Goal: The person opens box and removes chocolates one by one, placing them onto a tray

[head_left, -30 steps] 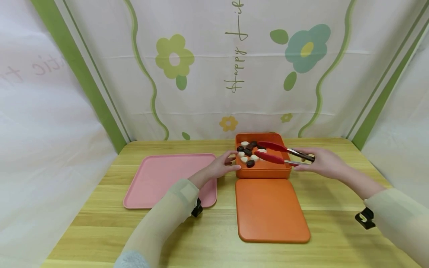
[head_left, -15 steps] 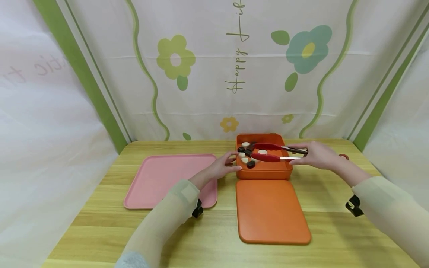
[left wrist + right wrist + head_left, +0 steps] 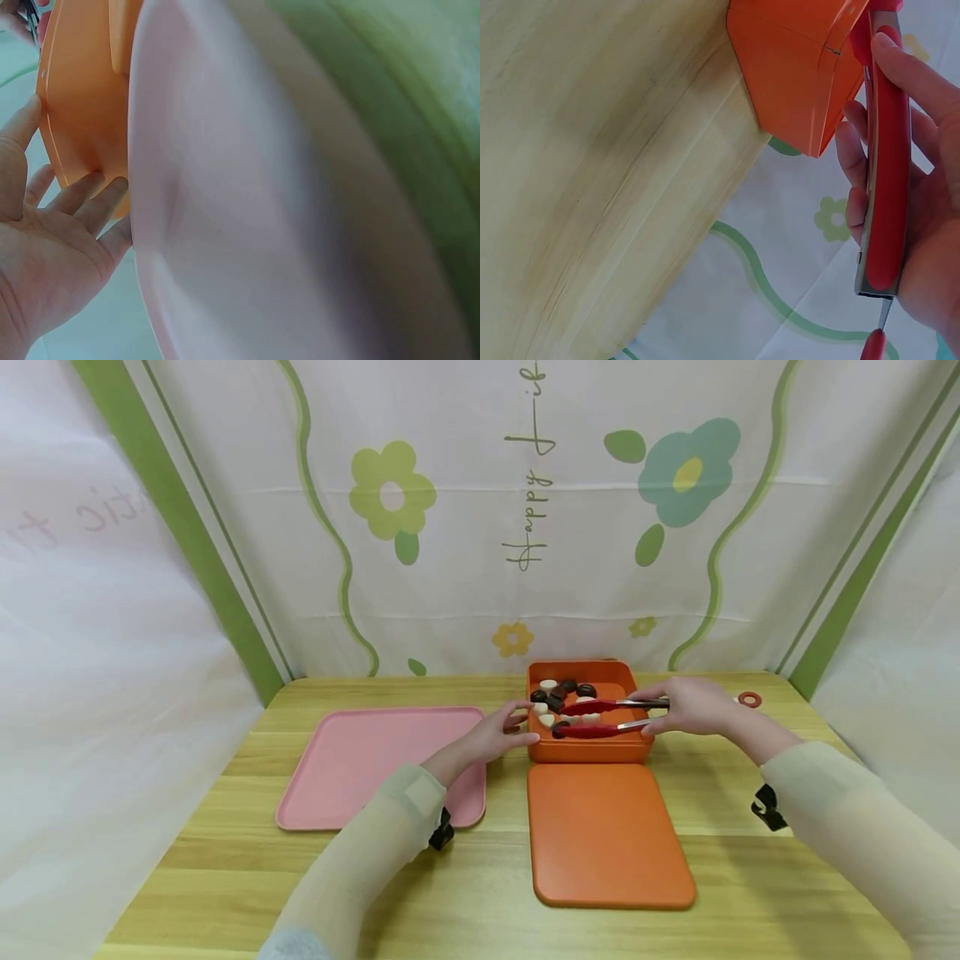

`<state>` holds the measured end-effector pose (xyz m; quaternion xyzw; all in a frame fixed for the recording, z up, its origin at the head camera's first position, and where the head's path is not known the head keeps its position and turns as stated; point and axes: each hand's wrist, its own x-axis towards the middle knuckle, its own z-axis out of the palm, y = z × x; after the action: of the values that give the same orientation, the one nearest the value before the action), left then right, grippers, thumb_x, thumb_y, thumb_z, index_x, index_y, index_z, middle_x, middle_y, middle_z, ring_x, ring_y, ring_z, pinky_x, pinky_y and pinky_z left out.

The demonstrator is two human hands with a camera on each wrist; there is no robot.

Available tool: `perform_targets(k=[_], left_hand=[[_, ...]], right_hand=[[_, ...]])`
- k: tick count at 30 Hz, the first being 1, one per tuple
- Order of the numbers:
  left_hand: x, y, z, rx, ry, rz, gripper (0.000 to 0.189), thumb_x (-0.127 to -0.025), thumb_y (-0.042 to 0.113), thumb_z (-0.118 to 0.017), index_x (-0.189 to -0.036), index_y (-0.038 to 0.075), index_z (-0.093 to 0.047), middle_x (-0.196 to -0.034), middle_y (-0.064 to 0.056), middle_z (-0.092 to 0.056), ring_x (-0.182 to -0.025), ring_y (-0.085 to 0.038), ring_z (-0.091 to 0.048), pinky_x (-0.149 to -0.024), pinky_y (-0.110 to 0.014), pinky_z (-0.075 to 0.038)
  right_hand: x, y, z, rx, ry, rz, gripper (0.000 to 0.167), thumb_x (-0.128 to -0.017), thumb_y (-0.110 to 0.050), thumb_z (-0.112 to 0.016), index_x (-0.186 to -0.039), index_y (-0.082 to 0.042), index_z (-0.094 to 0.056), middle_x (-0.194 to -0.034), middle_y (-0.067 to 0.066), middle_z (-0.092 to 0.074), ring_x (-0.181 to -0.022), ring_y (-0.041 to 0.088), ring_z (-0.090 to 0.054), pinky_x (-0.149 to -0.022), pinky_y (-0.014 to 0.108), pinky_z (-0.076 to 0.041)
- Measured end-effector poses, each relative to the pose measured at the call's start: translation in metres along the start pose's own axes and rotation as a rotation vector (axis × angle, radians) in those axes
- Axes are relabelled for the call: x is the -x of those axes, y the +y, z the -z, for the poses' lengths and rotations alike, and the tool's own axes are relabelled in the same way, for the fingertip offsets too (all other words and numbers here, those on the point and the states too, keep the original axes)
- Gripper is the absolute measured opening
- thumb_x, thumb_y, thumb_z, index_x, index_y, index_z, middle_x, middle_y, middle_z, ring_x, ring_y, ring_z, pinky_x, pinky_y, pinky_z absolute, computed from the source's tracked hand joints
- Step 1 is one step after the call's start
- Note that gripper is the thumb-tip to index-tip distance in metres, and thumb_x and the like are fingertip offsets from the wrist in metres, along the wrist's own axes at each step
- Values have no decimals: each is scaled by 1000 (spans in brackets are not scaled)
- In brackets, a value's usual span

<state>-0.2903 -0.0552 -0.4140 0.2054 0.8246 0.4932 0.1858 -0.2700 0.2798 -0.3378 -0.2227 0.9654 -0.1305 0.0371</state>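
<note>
An orange box [image 3: 592, 750] holds several dark brown and white candy-like pieces [image 3: 547, 721], mostly toward its left side. My right hand [image 3: 701, 706] grips a pair of red-tipped tongs [image 3: 588, 732] with metal arms. Their two tips are spread apart low in the box, around pieces near its front. In the right wrist view, my fingers and thumb wrap the red handle of the tongs [image 3: 889, 180]. My left hand [image 3: 495, 732] touches the box's left wall with fairly straight, spread fingers; the left wrist view shows its fingertips against the orange wall [image 3: 86, 112].
An orange lid [image 3: 611, 835] lies flat directly in front of the box. To the left is a pink tray [image 3: 390, 768], partly under my left forearm. Behind the wooden table [image 3: 465, 893] hangs a flowered curtain [image 3: 465, 552]. The tongs' red end ring [image 3: 750, 699] sticks out behind my right hand.
My right hand has moved left, and the tongs' tips have shifted left and toward the front of the box. My left hand has stayed at the box's left wall.
</note>
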Motion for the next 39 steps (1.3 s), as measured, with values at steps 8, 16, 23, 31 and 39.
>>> perform_targets(k=[8,16,23,31,39], left_hand=[[1,0,0,-4,-1,-8,62,-96,25,-64,-150,17,-34,-153,-11,-35,-138,-26,-35,-106,-46,-36],[1,0,-1,0,8,-10,61,-96,25,-64,-149,16,-35,-152,-11,-37,-138,-26,-36,-106,-45,-37],[-2,-2,-1,-5,12,-3,60,-96,24,-64,-148,17,-36,-151,-13,-39,-137,-27,-38,-105,-45,-37],[0,2,0,15,5,0,61,-96,23,-65,-149,16,-36,-151,-14,-37,-137,-28,-36,-105,-46,-37],[-3,-2,0,8,7,8,62,-95,24,-65,-149,17,-35,-152,-11,-37,-137,-25,-37,-105,-45,-38]], right_hand=[[-7,-3,1,16,-49,-15,58,-76,-40,-82,-128,-18,-67,-123,19,-63,-69,19,-52,-58,33,-40],[-11,-4,1,39,-69,-9,58,-76,-39,-82,-127,-16,-67,-114,15,-66,-68,18,-48,-56,32,-36],[-15,-7,2,72,-86,20,57,-77,-38,-82,-126,-13,-68,-106,10,-68,-74,20,-51,-59,33,-38],[-15,-6,2,74,-86,22,55,-77,-37,-82,-125,-14,-68,-92,1,-66,-72,20,-49,-58,33,-37],[-11,-2,1,64,-61,24,53,-79,-39,-80,-125,-15,-69,-118,15,-66,-91,27,-61,-69,42,-48]])
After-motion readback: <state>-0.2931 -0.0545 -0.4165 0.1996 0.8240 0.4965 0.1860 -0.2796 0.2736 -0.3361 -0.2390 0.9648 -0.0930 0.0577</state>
